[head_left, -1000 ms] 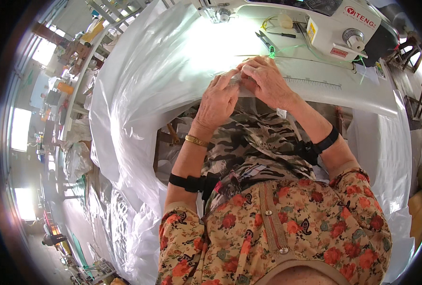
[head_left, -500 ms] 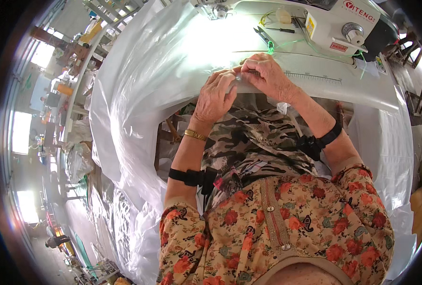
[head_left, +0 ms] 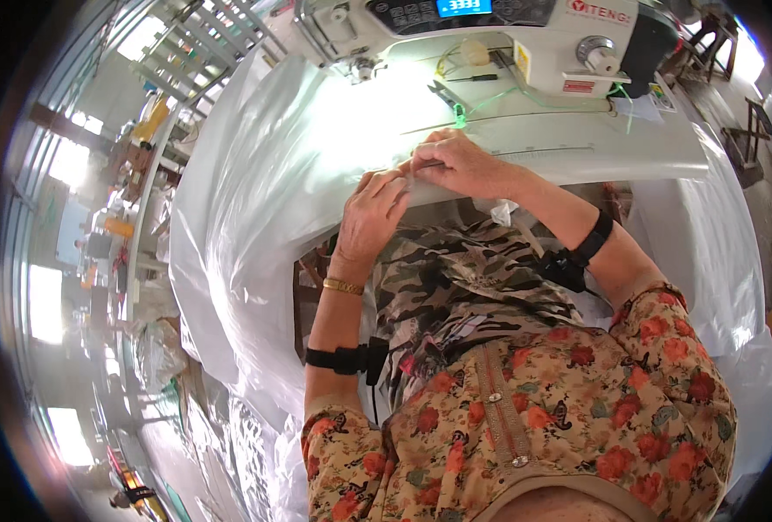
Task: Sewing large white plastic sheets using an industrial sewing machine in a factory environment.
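With left hand (head_left: 373,216) and right hand (head_left: 462,165) meeting at the front of the worktop (head_left: 568,115), fingers curl at the plastic sheet (head_left: 229,235), grip unclear. Sheet drapes down left; sewing machine (head_left: 547,56) beyond.

White sheet (head_left: 229,235), red-flowered beige shirt (head_left: 577,404)

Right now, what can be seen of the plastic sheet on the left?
The plastic sheet looks glossy, translucent white, creased and streaked with glare. It covers the left of the sewing table and hangs below in crumpled folds. The left hand and right hand meet at its right side; whether they pinch it is unclear.
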### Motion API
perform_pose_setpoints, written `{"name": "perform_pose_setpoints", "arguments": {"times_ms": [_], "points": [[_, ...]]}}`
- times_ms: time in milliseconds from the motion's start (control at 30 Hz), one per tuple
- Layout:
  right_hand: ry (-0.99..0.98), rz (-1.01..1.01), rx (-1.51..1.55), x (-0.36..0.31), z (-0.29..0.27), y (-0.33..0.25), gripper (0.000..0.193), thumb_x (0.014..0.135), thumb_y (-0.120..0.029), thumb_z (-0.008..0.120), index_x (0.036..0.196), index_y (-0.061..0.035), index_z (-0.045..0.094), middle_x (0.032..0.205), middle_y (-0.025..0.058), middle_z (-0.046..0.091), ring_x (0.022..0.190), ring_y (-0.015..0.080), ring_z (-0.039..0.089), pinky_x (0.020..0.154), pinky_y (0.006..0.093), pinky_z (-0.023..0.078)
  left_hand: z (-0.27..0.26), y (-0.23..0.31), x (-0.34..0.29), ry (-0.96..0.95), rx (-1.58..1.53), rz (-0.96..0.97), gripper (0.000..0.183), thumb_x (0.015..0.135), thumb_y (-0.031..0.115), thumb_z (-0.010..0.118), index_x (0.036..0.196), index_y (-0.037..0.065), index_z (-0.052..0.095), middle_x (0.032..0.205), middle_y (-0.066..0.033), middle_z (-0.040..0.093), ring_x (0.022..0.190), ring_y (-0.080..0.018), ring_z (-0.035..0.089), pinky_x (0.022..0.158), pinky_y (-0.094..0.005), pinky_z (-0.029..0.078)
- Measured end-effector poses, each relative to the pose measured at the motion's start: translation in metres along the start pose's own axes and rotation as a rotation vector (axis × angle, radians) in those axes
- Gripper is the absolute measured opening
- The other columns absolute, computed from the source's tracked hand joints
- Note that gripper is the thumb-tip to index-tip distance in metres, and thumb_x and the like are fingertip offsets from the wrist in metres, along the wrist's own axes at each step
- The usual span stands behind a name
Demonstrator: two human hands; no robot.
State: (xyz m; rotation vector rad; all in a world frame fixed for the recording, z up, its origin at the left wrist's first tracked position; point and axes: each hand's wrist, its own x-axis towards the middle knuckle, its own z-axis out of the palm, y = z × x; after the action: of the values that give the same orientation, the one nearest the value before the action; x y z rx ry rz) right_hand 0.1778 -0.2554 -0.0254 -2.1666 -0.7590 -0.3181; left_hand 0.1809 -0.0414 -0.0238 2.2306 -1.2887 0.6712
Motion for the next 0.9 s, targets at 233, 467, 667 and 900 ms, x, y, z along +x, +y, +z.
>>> {"name": "perform_pose_setpoints", "arguments": {"times_ms": [233, 467, 667, 900], "points": [[-0.019, -0.023, -0.064, 0.004, -0.002, 0.004, 0.017, 0.088, -0.023, 0.059, 0.092, -0.0101, 0.068, 0.086, 0.0064, 0.067, 0.095, 0.0242, 0.059, 0.090, 0.0438, 0.039, 0.004, -0.009, 0.002, -0.066, 0.082, 0.060, 0.013, 0.082, 0.002, 0.063, 0.095, 0.000, 0.062, 0.099, -0.0119, 0.064, 0.090, -0.0298, 0.062, 0.079, -0.0376, 0.051], [-0.028, -0.139, -0.175, 0.029, 0.008, 0.029, 0.025, 0.092, -0.029, 0.053, 0.100, -0.0089, 0.066, 0.094, 0.0098, 0.067, 0.104, 0.0261, 0.056, 0.088, 0.0442, 0.039, 0.007, -0.011, 0.006, -0.050, 0.048, 0.005, 0.007, 0.083, 0.003, 0.059, 0.089, 0.002, 0.058, 0.092, -0.0111, 0.063, 0.086, -0.0316, 0.061, 0.080, -0.0403, 0.050], [-0.191, 0.089, -0.502, 0.057, 0.014, 0.036, 0.047, 0.093, -0.044, 0.047, 0.122, -0.0083, 0.059, 0.114, 0.0150, 0.064, 0.117, 0.0396, 0.051, 0.097, 0.0545, 0.037, 0.001, -0.015, 0.004, -0.058, 0.063, 0.043, 0.006, 0.083, 0.002, 0.059, 0.089, 0.001, 0.060, 0.094, -0.0114, 0.065, 0.087, -0.0309, 0.062, 0.084, -0.0403, 0.049], [-0.211, 0.143, -0.450, 0.064, 0.008, 0.028, 0.049, 0.094, -0.045, 0.047, 0.124, -0.0078, 0.055, 0.123, 0.0186, 0.060, 0.129, 0.0415, 0.042, 0.106, 0.0596, 0.028, -0.007, -0.017, 0.009, -0.075, 0.050, 0.045, 0.005, 0.083, 0.002, 0.058, 0.088, 0.002, 0.059, 0.092, -0.0114, 0.065, 0.087, -0.0297, 0.062, 0.093, -0.0422, 0.048]]}}
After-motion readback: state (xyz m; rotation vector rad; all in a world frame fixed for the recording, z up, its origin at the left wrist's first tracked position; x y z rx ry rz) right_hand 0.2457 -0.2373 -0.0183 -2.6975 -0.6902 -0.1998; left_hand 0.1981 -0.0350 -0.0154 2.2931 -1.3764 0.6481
